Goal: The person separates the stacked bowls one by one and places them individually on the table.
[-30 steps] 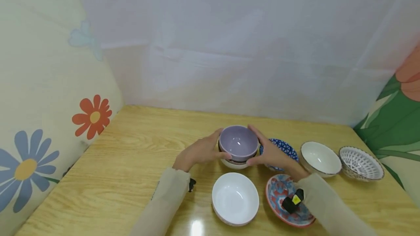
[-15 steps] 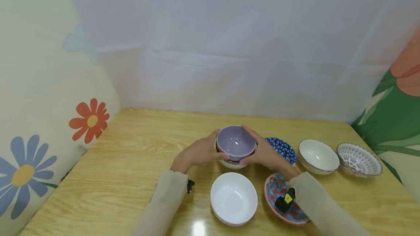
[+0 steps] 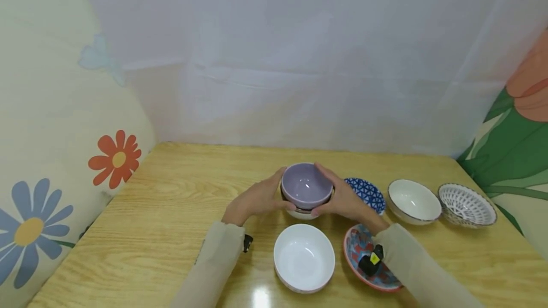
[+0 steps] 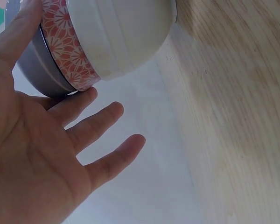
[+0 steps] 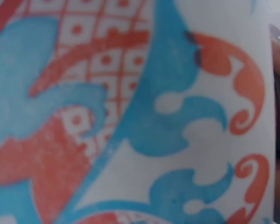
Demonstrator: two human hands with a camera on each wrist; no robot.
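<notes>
A purple bowl [image 3: 307, 185] sits on top of a stack in the middle of the table. Below it, the left wrist view shows a band of red flower pattern [image 4: 70, 46] and a cream-white bowl [image 4: 126, 37] at the bottom. My left hand [image 3: 259, 200] holds the purple bowl from the left, thumb at the near side and index finger toward the back; its other fingers are spread in the left wrist view. From the right, my right hand [image 3: 342, 198] grips the same bowl. A red-and-blue patterned surface fills most of the right wrist view, hiding the fingers.
A white bowl [image 3: 304, 258] stands in front of the stack. Under the right forearm lies a red-and-blue patterned bowl [image 3: 355, 246]. A blue-patterned dish [image 3: 368, 194], a dark-rimmed white bowl [image 3: 413, 201] and a lattice-patterned bowl [image 3: 466, 206] line the right side of the wooden table [image 3: 171, 213].
The purple bowl has moved slightly left on the stack, and my right hand has come left with it, its thumb further round the near side. The head view has shifted a little.
</notes>
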